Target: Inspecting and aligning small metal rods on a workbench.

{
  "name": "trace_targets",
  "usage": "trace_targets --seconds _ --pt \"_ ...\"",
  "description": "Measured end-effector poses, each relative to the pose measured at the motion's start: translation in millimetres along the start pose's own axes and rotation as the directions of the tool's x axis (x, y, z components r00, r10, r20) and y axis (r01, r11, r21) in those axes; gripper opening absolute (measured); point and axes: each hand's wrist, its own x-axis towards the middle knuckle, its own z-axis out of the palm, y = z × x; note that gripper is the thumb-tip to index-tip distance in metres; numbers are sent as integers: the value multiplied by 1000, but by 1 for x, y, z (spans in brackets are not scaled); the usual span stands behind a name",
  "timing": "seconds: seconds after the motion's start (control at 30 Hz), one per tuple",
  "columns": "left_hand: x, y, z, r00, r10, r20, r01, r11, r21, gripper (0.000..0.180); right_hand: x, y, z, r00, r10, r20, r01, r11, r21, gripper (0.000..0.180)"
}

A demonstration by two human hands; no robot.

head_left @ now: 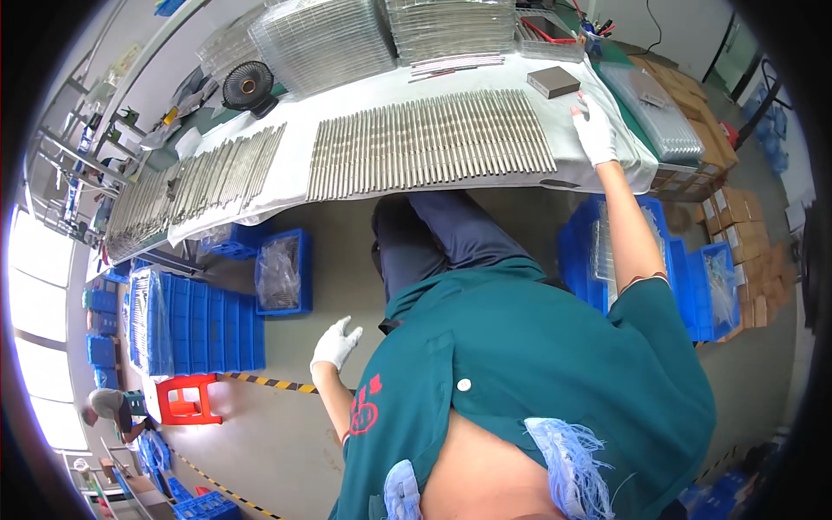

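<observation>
The right hand (594, 130), gloved white, reaches out on a straight arm and rests flat with fingers spread on the cloth near the counter (598, 169)'s right edge, gripping nothing. Just beside it lies the long row of metal rods (431, 141), and beyond, a dark block (553, 81). The left hand (334, 344), also gloved, hangs open and empty below the counter's front edge, over the floor (260, 433).

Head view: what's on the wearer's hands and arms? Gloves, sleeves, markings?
Both the left hand and the right hand wear thin white gloves reaching the wrist. Forearms are bare. The teal short-sleeved shirt ends above the elbows; its right sleeve has a dark hem, and a red printed mark sits near the left sleeve.
</observation>
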Motion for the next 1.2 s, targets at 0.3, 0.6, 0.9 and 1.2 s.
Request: trace_targets --seconds 0.3,0.6,0.9,1.2 --pt "33 80 -76 932 208 -298 -357 674 -646 46 3 1 -3 1000 12 21 -12 1000 -16 45" --pt "5 87 -89 912 58 -407 -391 424 -817 65 0 5 -1 999 17 37 -15 999 -47 44" --pt "-18 25 -62 888 -345 -304 -167 375 -912 64 6 -39 -14 997 33 68 -36 998 45 45" --pt "101 87 -143 824 -151 -546 -451 410 -793 53 27 -85 -16 860 -60 508 40 998 50 44"
